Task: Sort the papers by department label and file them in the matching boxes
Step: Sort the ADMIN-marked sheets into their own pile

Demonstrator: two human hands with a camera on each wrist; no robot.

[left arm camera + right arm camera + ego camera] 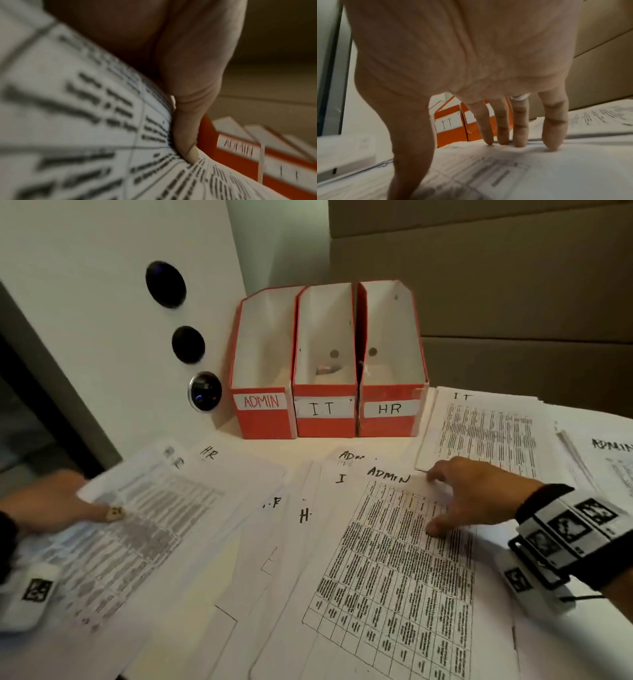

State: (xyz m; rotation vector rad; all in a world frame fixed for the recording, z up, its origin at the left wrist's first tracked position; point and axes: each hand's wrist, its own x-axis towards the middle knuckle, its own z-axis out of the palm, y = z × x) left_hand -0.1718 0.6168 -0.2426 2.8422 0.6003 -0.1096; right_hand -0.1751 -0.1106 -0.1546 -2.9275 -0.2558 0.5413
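Three red file boxes stand at the back: ADMIN [262, 419], IT [325, 421] and HR [390, 424]. Labelled sheets overlap all over the white table. My left hand [102, 510] pinches the edge of a printed HR sheet [154, 508] at the left. Its thumb [187, 135] lies on top, the fingers are hidden beneath, and the sheet [85, 121] curves upward. My right hand [435, 501] is spread over an ADMIN sheet [394, 570]. Straight fingertips [520, 140] press that sheet [488, 169] near its top right corner.
An IT pile [479, 433] lies right of the HR box, with an ADMIN pile [609, 460] at the far right. A white panel with three dark round holes [188, 344] rises at the left. Cardboard [513, 285] backs the boxes. More HR, IT and ADMIN sheets overlap mid-table.
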